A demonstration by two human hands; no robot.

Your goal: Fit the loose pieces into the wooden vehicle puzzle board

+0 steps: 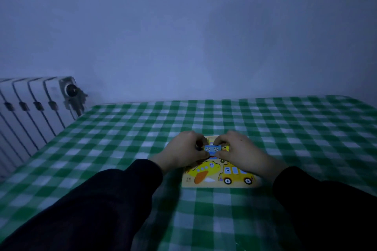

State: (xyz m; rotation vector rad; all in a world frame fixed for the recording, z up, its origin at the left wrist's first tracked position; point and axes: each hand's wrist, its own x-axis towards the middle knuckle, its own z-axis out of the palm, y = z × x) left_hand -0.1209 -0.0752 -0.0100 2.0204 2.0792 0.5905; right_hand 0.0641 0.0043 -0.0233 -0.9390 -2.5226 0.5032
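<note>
Blue piece [212, 149] — pinched between both hands' fingers [221, 141].

One puzzle board [188, 184] – two seated pieces visible, plane [204, 170] and bus [236, 174]; one blue piece [212, 149]; two hands.

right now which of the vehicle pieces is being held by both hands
The blue piece, pinched between the left hand and right hand over the board's far half. The yellow plane and yellow bus lie seated nearer the person, untouched.
</note>
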